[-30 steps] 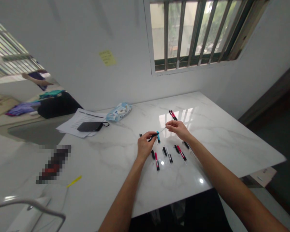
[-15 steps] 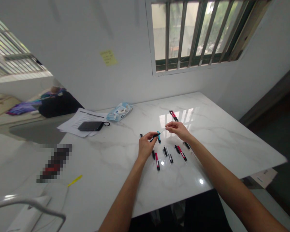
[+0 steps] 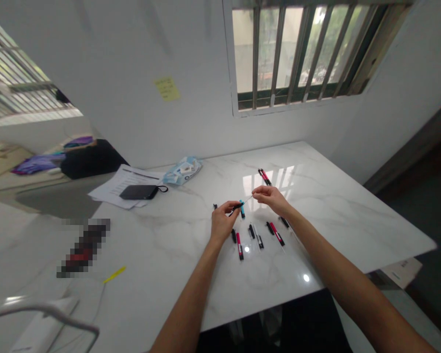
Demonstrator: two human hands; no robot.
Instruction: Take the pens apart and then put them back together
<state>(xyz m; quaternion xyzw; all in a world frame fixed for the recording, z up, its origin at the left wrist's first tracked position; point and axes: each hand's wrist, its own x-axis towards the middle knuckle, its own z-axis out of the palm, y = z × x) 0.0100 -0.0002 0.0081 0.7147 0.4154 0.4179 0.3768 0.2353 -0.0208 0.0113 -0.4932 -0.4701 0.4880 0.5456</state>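
Your left hand (image 3: 224, 221) is closed around a black pen (image 3: 236, 208), its fingers curled over the barrel. Your right hand (image 3: 271, 198) pinches the far end of a thin pale refill (image 3: 247, 199) between thumb and forefinger. The refill runs in a straight, slightly rising line from the pen's tip to your right hand. Your left fingers hide part of the pen, so you can't tell exactly how the two join. Both are held just above the white marble counter (image 3: 327, 230), and your hands stand close together but not touching.

A blue pen (image 3: 241, 209) lies just beside your left fingers. A loose row of pens sits below your hands, among them a pink-and-black pen (image 3: 239, 246) and another (image 3: 277, 234) to its right. A further pink-and-black pen (image 3: 264, 176) lies beyond your right hand.

Farther left on the counter are printed papers (image 3: 125, 180) under a black pouch (image 3: 138, 192), with a blue-and-white packet (image 3: 183, 170) beside them.

Compared with the earliest frame, your hands and the pen hold nearly the same pose, and the whole view has drifted slightly. The arm seen above the black bag (image 3: 93, 159) at far left has gone.
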